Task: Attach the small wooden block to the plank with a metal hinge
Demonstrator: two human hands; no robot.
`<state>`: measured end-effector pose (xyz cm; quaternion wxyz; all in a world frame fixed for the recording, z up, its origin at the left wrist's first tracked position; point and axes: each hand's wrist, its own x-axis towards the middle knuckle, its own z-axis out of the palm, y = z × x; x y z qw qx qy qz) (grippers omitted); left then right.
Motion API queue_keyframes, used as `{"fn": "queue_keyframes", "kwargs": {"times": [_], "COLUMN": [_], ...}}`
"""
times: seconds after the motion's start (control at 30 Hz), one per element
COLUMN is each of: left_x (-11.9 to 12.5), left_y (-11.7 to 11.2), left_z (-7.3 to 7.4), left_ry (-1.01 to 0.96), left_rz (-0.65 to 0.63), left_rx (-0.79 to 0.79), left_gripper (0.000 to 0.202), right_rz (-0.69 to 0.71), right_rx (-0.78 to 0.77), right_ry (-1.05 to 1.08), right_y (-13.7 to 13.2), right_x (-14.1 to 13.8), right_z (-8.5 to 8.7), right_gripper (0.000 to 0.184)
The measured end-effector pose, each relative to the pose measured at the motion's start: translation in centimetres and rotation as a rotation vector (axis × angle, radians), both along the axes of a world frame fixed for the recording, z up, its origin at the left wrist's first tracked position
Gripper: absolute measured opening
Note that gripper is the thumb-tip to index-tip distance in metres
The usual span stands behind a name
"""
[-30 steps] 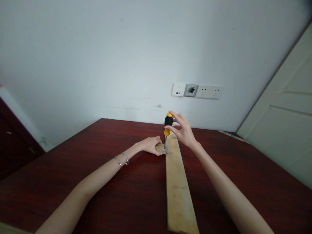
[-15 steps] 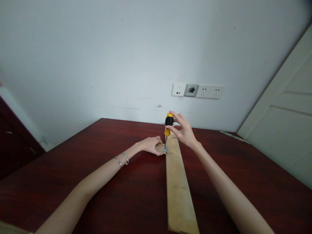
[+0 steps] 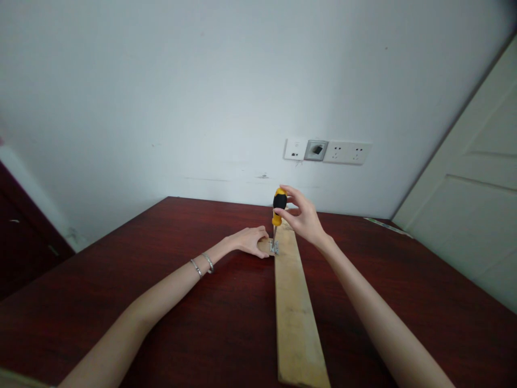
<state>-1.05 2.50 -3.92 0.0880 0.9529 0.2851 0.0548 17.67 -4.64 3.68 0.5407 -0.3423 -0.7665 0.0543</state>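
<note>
A yellow and black screwdriver (image 3: 279, 202) stands nearly upright in my right hand (image 3: 304, 218), its handle pinched between thumb and fingers. The shaft points down onto a metal hinge (image 3: 274, 247); I cannot make out exactly where the tip meets it. That hinge spans a small wooden piece (image 3: 264, 246) and the left edge of a long wooden board (image 3: 298, 312). Thumb and fingers of my left hand (image 3: 251, 241) are curled around the small wooden piece, gripping it from the left. Two silver bracelets (image 3: 202, 264) circle my left wrist.
Everything lies on a dark red wooden table (image 3: 194, 334) against a white wall (image 3: 161, 97). Wall sockets (image 3: 347, 152) sit above the table's back edge. A flat, thin strip (image 3: 388, 227) lies at the back right, near a white door (image 3: 476, 188).
Very little differs: the screwdriver handle has shifted slightly to the left and down in my right hand. My left hand stays around the small wooden piece.
</note>
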Motion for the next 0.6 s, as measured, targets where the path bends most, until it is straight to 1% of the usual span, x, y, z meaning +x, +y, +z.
{"fn": "queue_keyframes", "kwargs": {"times": [0.2,0.3,0.43,0.6], "left_x": [-0.08,-0.08,-0.08,-0.03], "left_y": [0.14,0.18,0.18,0.12], "left_z": [-0.18,-0.16,-0.12,-0.10], "left_ry": [-0.016,-0.004,0.004,0.015], "left_rz": [-0.005,-0.009,-0.008,-0.011], "left_rx": [0.002,0.006,0.009,0.026], "left_gripper": [0.055,0.056,0.056,0.055], "right_rz": [-0.053,-0.075,-0.047,-0.002], "right_rx": [0.016,0.020,0.010,-0.070], "right_ry": [-0.037,-0.017,0.029,-0.018], "right_y": [-0.59,-0.52,-0.26,-0.51], "right_x": [-0.18,-0.26,-0.32,-0.10], "right_z": [0.59,0.59,0.39,0.55], "right_gripper": [0.042,0.043,0.044,0.051]}}
